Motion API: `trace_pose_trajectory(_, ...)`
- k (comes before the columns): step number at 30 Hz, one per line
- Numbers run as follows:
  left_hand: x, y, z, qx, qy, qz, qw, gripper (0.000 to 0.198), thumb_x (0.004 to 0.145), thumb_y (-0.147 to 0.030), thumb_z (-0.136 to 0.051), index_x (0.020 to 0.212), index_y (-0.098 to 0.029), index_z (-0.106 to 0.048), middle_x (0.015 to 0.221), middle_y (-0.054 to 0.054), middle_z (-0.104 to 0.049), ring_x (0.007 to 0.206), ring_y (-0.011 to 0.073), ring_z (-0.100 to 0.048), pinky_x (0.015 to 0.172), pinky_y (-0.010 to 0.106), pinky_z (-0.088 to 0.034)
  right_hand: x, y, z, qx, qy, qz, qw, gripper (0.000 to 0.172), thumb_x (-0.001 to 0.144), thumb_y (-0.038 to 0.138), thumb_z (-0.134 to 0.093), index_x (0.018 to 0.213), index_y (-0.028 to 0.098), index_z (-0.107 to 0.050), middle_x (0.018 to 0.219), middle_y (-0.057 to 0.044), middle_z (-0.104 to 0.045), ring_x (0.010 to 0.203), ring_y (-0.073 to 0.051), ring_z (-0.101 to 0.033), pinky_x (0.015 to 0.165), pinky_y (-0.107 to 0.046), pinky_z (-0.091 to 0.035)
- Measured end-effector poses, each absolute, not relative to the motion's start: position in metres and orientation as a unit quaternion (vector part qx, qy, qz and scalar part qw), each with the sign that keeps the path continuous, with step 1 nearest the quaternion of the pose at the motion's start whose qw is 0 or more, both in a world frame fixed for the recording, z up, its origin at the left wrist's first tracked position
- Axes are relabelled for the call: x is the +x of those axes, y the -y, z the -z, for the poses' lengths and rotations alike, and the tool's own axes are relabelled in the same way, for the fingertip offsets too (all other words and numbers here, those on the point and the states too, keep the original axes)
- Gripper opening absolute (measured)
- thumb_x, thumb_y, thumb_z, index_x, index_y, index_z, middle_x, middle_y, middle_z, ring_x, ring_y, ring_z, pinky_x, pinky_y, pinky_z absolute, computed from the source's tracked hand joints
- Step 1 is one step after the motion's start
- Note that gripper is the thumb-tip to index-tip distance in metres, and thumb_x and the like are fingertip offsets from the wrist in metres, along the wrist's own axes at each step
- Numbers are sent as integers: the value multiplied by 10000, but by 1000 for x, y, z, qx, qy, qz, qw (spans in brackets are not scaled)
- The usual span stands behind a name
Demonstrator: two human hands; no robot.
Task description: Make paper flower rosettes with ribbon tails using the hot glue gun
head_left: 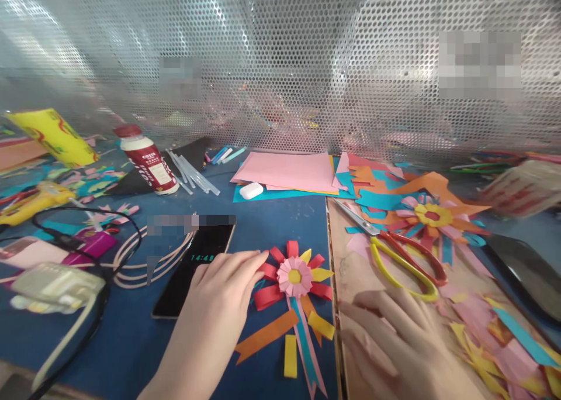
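A paper flower (295, 276) lies on the blue tabletop, with a pink fringed middle, a yellow centre, red looped petals and yellow pointed ones. Orange, teal and pink paper tails hang below it. My left hand (225, 286) reaches to its left side, fingers together and closed at a red petal. Two small yellow paper strips (290, 356) lie by the tails. My right hand (394, 330) rests on the brown board to the right, fingers apart and holding nothing. Just beyond it are scissors (403, 259) with red and yellow handles, lying with their blades slightly apart.
A phone (193, 271) lies beside my left wrist, near cables and a charger (56, 286). Farther back are a Costa bottle (146, 160), glue sticks (193, 172), pink paper sheets (284, 171) and a white case (251, 190). Another paper flower (432, 216) and scraps (504, 341) lie right.
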State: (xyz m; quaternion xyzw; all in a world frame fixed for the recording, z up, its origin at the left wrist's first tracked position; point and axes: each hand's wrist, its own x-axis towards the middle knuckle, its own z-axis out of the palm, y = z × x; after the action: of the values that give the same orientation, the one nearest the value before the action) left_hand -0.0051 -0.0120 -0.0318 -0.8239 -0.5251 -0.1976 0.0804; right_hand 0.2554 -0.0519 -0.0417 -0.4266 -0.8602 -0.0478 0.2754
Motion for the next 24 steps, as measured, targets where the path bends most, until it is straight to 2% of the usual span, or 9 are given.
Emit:
trace_pose_trajectory(4,-6,18,31,-833,499,237,39,156,889,-300,-482,936,-248,-622,953,3,-669,865,170,-612,730,294,-452,246,56,53,-459,841,29,283,130,782,271,-623,898,215,-605,792,-23,-591,728,-182,-515,596,-292,-418)
trace_pose_trajectory(6,-6,20,33,-842,483,238,39,124,867,-310,-524,923,-251,-617,940,-3,-670,856,167,-612,724,289,-450,242,57,56,-466,839,20,280,132,778,255,-620,902,217,-595,783,-19,-581,725,-184,-507,594,-295,-404)
trace_pose_trajectory(10,-4,23,38,-858,455,227,69,207,831,-305,-576,1034,-274,-601,1053,2,-660,967,205,-574,776,330,-428,236,58,60,-481,828,0,289,92,804,197,-574,891,222,-586,789,-14,-578,731,-185,-490,618,-305,-373)
trace_pose_trajectory(13,0,23,39,-874,431,200,101,293,824,-303,-585,1117,-316,-576,1172,-38,-622,1112,233,-501,853,370,-379,236,56,60,-477,833,-13,280,84,828,180,-557,896,224,-581,802,-11,-586,744,-186,-486,637,-306,-361)
trace_pose_trajectory(16,2,22,38,-888,405,186,115,315,854,-294,-547,1167,-323,-548,1200,-71,-608,1160,217,-469,942,382,-319,237,53,57,-471,842,-11,263,83,837,203,-563,915,225,-584,790,-9,-586,734,-181,-487,626,-296,-349)
trace_pose_trajectory(18,2,23,37,-892,394,195,105,317,859,-308,-541,1175,-302,-544,1183,-55,-616,1153,208,-475,977,375,-302,235,51,54,-477,836,7,272,64,846,214,-540,886,220,-590,758,-11,-581,718,-181,-485,620,-298,-334)
trace_pose_trajectory(21,-1,28,33,-885,401,236,35,236,829,-328,-585,1054,-260,-595,1107,2,-630,1118,210,-489,948,334,-355,231,48,51,-486,828,30,279,109,865,228,-490,839,213,-595,748,-15,-583,717,-185,-482,629,-309,-310)
trace_pose_trajectory(24,-4,35,28,-886,383,254,-69,64,837,-287,-571,827,-228,-593,893,4,-630,937,175,-540,834,271,-409,226,46,49,-493,828,62,261,184,889,262,-445,786,208,-588,735,-18,-582,722,-191,-481,634,-321,-290)
